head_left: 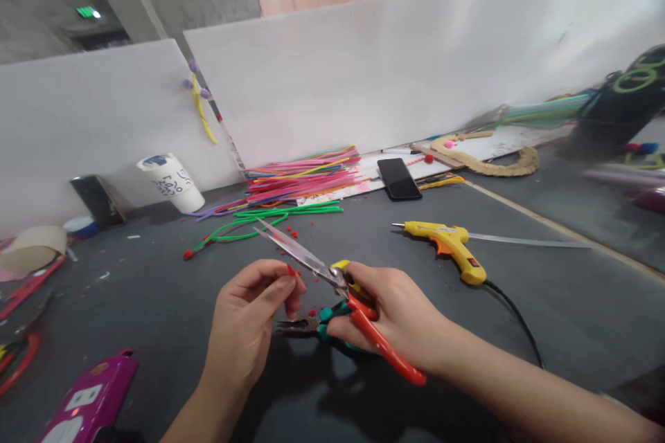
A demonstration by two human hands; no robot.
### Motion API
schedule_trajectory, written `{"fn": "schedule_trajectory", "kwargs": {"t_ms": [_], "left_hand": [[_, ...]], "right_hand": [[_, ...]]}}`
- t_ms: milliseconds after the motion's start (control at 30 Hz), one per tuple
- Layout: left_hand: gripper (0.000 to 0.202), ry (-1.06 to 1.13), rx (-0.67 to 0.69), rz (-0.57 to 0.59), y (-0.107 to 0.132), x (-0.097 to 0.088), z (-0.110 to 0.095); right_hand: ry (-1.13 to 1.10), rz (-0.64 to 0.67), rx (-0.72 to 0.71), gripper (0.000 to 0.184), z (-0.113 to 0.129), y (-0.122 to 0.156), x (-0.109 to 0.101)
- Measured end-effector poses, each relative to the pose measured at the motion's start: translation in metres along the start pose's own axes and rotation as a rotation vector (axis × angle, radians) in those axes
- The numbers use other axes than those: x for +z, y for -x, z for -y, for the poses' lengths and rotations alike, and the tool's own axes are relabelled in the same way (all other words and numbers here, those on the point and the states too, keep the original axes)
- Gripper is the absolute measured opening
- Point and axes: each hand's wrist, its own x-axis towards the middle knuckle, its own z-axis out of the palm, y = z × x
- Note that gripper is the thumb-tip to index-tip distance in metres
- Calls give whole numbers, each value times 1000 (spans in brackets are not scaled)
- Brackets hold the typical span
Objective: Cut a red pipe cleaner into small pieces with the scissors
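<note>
My left hand is closed, with thumb and forefinger pinching a small red piece; most of the piece is hidden by the fingertips. In my right hand is a pair of scissors with red and yellow handles. Their blades are slightly apart and point up and left, just above the left fingertips. Beneath the hands, pliers with teal handles lie on the dark table. Small red scraps are scattered beyond the blades. Green pipe cleaners lie behind them, one with a red tip.
A yellow glue gun with a cord lies at right. Behind are a pile of coloured pipe cleaners, a phone and a white paper cup. A purple power strip is front left. White panels border the back.
</note>
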Motion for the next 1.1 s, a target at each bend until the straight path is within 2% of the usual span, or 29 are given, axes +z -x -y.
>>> {"fn": "schedule_trajectory", "kwargs": {"t_ms": [100,167,333,433,500,833,1000,1100], "left_hand": [[5,102,34,21,0,-2,-4],[5,124,13,44,1,-1,-6],[4,-13,-220,196,2,1,-1],[5,-111,-319,284,3,3,4],[5,-159,-350,316,3,4,6],[4,-360,-383,329,4,13,0],[8,-392,-265,278,5,14,0],[6,-502,-200,263,6,13,2]], "right_hand": [[40,3,-10,33,0,3,2],[-12,-1,9,30,0,4,3],[-388,-26,128,14,6,2,1],[-589,53,165,11,7,0,0],[-638,101,166,6,7,-2,1],[-521,80,139,7,1,-2,8],[-422,16,138,3,0,-2,10],[-374,-7,170,4,1,-2,11]]}}
